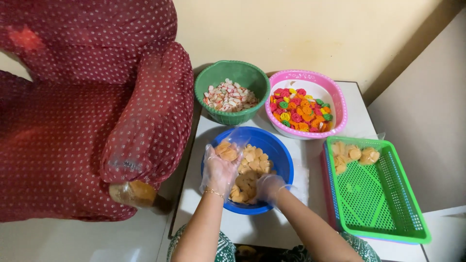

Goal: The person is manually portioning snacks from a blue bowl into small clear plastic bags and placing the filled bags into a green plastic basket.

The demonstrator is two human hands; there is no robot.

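Head view, crackers: pale orange round crackers (252,162) heaped in a blue bowl (284,160) near the front of the white bench (218,228), flat discs, some lying on edge.
Head view, left hand: the left hand (221,167), in a thin clear glove with a gold bracelet (213,193) at the wrist, is over the left side of the bowl, fingers curled around a small clutch of crackers.
Head view, right hand: the right hand (269,187), also gloved, is dipped into the front of the bowl among the crackers; whether its fingers are spread or closed cannot be told.
Head view, neighbours: a green bowl (232,73) of white and pink chips and a pink bowl (335,97) of red, orange, yellow and green ring snacks stand behind the blue bowl; a green basket (388,213) to the right holds a few crackers in its far corner.
Head view, hidden: the right fingertips are buried; the forearms are cut off by the lower frame edge; a bagged pack of crackers (133,193) lies blurred at the left by a maroon dotted armchair (73,121).
Head view, edges and room: the blue bowl sits just beside the bench's left edge, which is close to the armchair; bare bench shows in front of the bowl and between bowl and basket; the basket reaches the right front corner.
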